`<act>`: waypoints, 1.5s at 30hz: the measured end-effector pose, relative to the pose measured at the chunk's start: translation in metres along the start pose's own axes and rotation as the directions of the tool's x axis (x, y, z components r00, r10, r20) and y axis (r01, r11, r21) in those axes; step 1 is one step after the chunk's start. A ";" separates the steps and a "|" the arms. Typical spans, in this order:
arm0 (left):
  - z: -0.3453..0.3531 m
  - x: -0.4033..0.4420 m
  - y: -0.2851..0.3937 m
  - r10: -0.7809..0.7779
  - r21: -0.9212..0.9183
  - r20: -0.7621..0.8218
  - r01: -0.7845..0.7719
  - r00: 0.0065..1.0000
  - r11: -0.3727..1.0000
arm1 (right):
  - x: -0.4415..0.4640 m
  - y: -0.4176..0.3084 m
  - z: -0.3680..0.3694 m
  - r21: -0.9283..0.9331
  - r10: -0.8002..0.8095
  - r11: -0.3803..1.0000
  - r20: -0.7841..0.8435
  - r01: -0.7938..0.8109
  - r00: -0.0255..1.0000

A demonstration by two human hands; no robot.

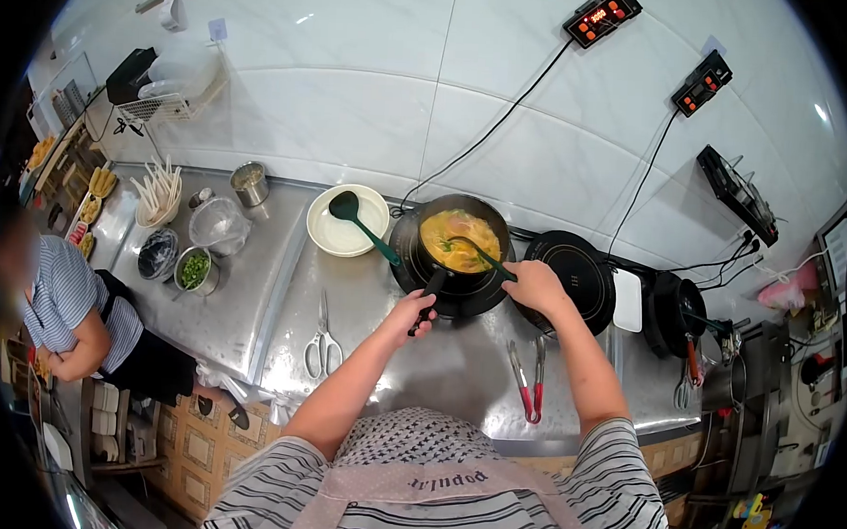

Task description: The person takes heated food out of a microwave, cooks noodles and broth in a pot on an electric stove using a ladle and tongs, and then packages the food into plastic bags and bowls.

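Observation:
A dark pot (487,213) with orange-yellow soup or stew (460,240) in it stands on the left black induction plate (463,307). My left hand (410,315) is closed around the pot's black handle (432,294). In my right hand (536,287) is the handle of a dark green utensil (485,256), whose far end dips into the food. Left of the pot, a dark green ladle (345,205) rests across a white bowl (328,236). Scissors (323,344) lie on the steel counter near my left forearm, and red-handled tongs (531,397) near my right forearm.
A second induction plate (567,281), a white tray (628,300) and a black pan (667,313) are at the right. At the left are chopped greens (194,271), chopsticks (160,186) and a plastic-lined container (219,225). Another person (82,297) stands at far left.

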State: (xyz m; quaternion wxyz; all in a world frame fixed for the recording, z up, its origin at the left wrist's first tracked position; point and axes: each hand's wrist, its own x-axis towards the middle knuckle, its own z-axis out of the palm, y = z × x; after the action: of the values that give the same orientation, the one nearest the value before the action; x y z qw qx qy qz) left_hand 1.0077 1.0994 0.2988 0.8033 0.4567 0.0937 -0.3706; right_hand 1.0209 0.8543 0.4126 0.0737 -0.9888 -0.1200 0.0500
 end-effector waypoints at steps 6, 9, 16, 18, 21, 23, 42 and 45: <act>-0.001 0.001 -0.001 0.013 0.009 -0.001 -0.013 1.000 1.000 | 0.008 0.018 -0.009 0.615 0.159 0.685 0.397 -0.390 0.904; -0.002 0.002 -0.001 0.010 0.007 0.005 -0.010 1.000 1.000 | 0.005 0.042 0.009 0.782 0.173 0.093 0.597 -0.616 0.784; 0.000 -0.001 0.000 0.007 0.001 -0.005 -0.007 1.000 1.000 | -0.023 0.030 0.029 0.906 0.335 -0.024 0.405 -0.422 0.851; 0.000 -0.001 -0.001 0.002 0.003 0.006 -0.002 1.000 1.000 | -0.027 0.013 0.027 0.923 0.395 0.169 0.257 -0.345 0.882; 0.001 -0.001 0.001 -0.001 0.006 0.000 0.001 1.000 1.000 | -0.017 0.020 0.063 0.678 0.379 0.719 -0.204 -0.149 0.903; 0.000 0.000 0.001 -0.002 0.005 -0.005 0.002 1.000 1.000 | -0.016 -0.004 0.061 0.582 0.386 0.798 -0.291 -0.159 0.875; 0.001 0.000 0.001 -0.025 -0.003 -0.007 0.025 1.000 1.000 | -0.090 0.000 0.150 0.761 0.434 0.639 -0.239 -0.110 0.869; 0.001 -0.001 0.001 -0.015 0.001 -0.025 0.015 1.000 1.000 | -0.091 0.004 0.136 0.675 0.399 0.731 -0.297 -0.104 0.868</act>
State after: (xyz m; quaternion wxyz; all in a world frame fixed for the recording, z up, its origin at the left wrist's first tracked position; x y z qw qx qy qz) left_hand 1.0075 1.0990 0.3002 0.7989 0.4612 0.1071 -0.3709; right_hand 0.9180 0.8464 0.2851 0.4216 -0.8969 0.0618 -0.1179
